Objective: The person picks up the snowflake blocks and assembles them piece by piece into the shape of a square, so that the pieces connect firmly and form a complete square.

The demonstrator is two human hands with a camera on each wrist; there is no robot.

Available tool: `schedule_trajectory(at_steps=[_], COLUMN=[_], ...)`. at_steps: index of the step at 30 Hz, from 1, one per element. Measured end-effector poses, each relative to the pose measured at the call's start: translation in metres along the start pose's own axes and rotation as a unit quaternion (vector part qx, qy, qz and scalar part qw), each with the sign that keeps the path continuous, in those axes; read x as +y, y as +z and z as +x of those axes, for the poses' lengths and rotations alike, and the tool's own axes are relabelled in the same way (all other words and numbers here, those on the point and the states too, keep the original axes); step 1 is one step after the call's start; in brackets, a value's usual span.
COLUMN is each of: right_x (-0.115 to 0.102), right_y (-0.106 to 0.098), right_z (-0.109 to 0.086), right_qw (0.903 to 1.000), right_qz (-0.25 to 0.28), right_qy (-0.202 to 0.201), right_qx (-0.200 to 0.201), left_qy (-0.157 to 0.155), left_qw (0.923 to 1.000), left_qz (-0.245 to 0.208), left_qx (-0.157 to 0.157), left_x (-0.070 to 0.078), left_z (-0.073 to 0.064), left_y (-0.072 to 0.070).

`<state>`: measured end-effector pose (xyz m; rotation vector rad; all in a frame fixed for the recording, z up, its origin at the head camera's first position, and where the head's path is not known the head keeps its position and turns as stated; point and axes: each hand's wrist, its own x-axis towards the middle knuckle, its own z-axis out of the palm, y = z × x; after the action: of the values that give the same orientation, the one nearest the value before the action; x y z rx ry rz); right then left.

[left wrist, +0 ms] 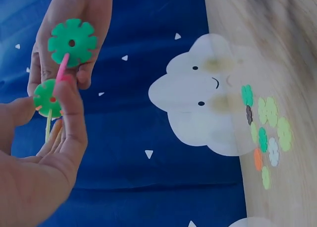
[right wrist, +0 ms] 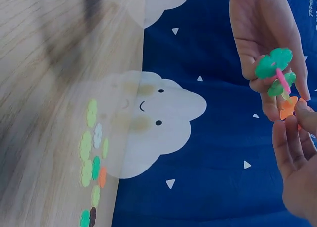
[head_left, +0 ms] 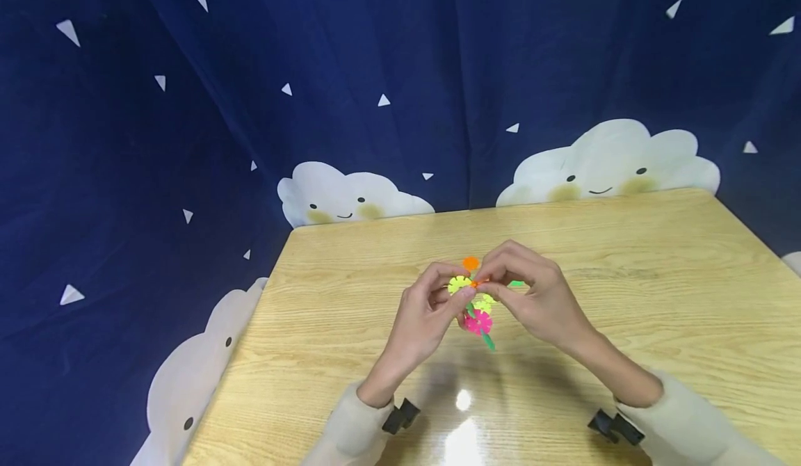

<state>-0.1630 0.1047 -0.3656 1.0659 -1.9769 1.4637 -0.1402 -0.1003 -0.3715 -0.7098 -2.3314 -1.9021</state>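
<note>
My left hand (head_left: 425, 309) holds a short chain of notched plastic snowflake discs slotted edge to edge. The chain has a green disc (left wrist: 72, 42) at its end, a pink disc (head_left: 479, 323) seen edge-on from the wrists, a second green disc (left wrist: 45, 99), and a yellow disc (head_left: 459, 284) by the left fingers. With thumb and fingertips, my right hand (head_left: 532, 295) pinches an orange disc (right wrist: 287, 108) right at the yellow one. Both hands meet above the table, and their fingers hide part of the joint.
Loose discs lie on the wooden table (head_left: 651, 278) beyond the hands, among them an orange one (head_left: 471, 263), a white one (left wrist: 273, 151), a dark one (left wrist: 249, 115) and several yellow and green ones. A blue curtain (head_left: 375, 49) with clouds borders the table's back and left.
</note>
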Motion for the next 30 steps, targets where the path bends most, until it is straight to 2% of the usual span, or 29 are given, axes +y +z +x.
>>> schedule_trajectory(at_steps=[5,9,12,14,17,20,26,30], right_x=[0.002,0.008,0.018,0.027,0.045,0.066,0.103,0.123], right_y=[0.000,-0.009,-0.021,-0.030,-0.043,-0.053,-0.063,-0.067], right_z=[0.001,0.000,0.000,0.000,-0.002,-0.005,-0.014,-0.021], right_qw=[0.9999,0.9997,0.9989,0.9966,0.9885,0.9792,0.9630,0.9479], right_qz=[-0.006,-0.019,-0.035,-0.054,-0.084,-0.101,-0.136,-0.139], right_qy=[-0.006,-0.002,0.028,0.061,0.126,0.175,0.223,0.261], right_qx=[-0.006,-0.015,-0.012,-0.003,0.003,-0.012,-0.067,-0.118], left_qy=[0.009,0.009,0.000,-0.006,-0.012,-0.016,-0.020,-0.017], left_qw=[0.9991,0.9988,0.9986,0.9984,0.9978,0.9973,0.9968,0.9973], left_qz=[0.027,0.028,0.025,0.024,0.027,0.033,0.039,0.031], left_qx=[0.030,0.039,0.047,0.051,0.060,0.064,0.067,0.065], left_x=[0.000,-0.001,-0.001,-0.001,-0.002,-0.003,-0.004,-0.005], left_z=[-0.001,-0.002,-0.003,-0.004,-0.006,-0.008,-0.010,-0.011], left_y=[0.001,-0.001,-0.004,-0.007,-0.011,-0.015,-0.018,-0.020])
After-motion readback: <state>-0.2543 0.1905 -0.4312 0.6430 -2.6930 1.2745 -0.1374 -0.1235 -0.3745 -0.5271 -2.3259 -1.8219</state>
